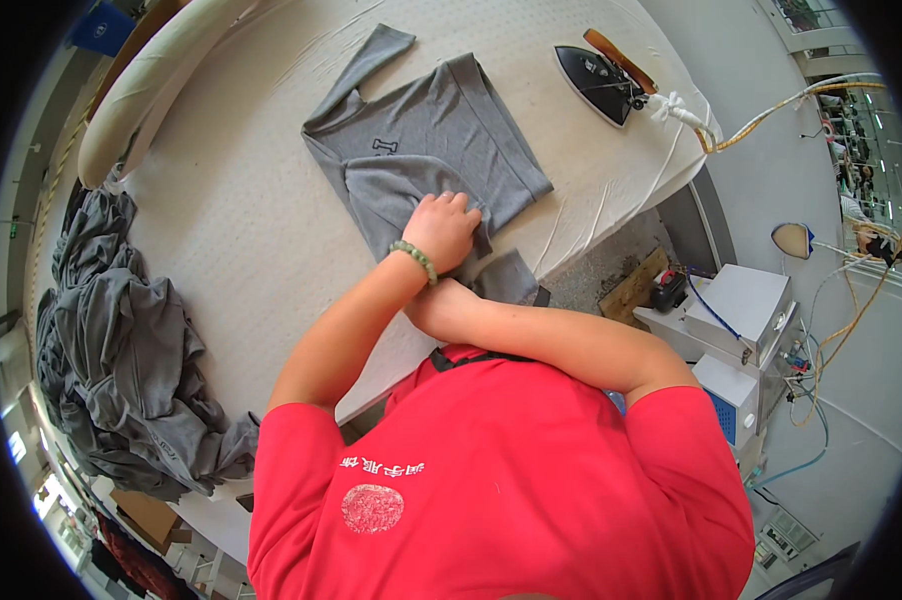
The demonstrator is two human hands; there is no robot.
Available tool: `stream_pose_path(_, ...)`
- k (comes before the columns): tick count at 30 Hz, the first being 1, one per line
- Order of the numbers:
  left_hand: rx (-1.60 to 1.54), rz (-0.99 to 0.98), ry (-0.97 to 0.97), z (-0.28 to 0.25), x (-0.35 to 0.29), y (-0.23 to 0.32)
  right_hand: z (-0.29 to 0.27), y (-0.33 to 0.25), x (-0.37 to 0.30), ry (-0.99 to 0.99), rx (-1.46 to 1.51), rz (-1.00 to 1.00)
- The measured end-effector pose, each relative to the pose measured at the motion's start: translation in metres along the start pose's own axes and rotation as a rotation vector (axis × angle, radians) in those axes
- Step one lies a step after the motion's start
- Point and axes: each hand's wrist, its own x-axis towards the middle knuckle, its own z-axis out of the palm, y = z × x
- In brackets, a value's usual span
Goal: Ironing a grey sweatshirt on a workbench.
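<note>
A grey knit top (pixel 421 125) with a small dark emblem lies on the pale padded ironing table. One sleeve stretches toward the far side, and part of the front is rucked into a fold. On the near part of the cloth rests my left hand (pixel 441 230), its fingers curled over bunched fabric. A green beaded bracelet (pixel 414 260) circles that wrist. My right hand (pixel 443 310) crosses under the left wrist at the table's near edge; its fingers are hidden. A grey piece of the cloth (pixel 508 275) shows beside it, reaching the table edge.
An iron (pixel 599 85) with a wooden handle lies at the far right, its hose and cords (pixel 751 130) trailing off. Heaped grey garments (pixel 121 340) cover the left edge. A padded pressing arm (pixel 146 90) rises at far left. White machine boxes (pixel 736 315) stand right.
</note>
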Motion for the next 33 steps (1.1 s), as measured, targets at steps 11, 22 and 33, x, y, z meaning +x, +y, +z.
stream_pose_path(11, -0.891, -0.798, 1.411, -0.042, -0.24, -0.012, -0.098, 0.126, -0.102, 0.493, 0.612, 0.412)
stream_pose_path(22, -1.522, -1.621, 1.036, 0.089, -0.048, 0.181, -0.052, 0.251, -0.12, 0.188, 1.069, 0.741)
stream_pose_path(33, 0.07, -1.457, -0.044, 0.056, -0.129, 0.19, -0.033, 0.274, -0.138, 0.158, 1.139, 0.508)
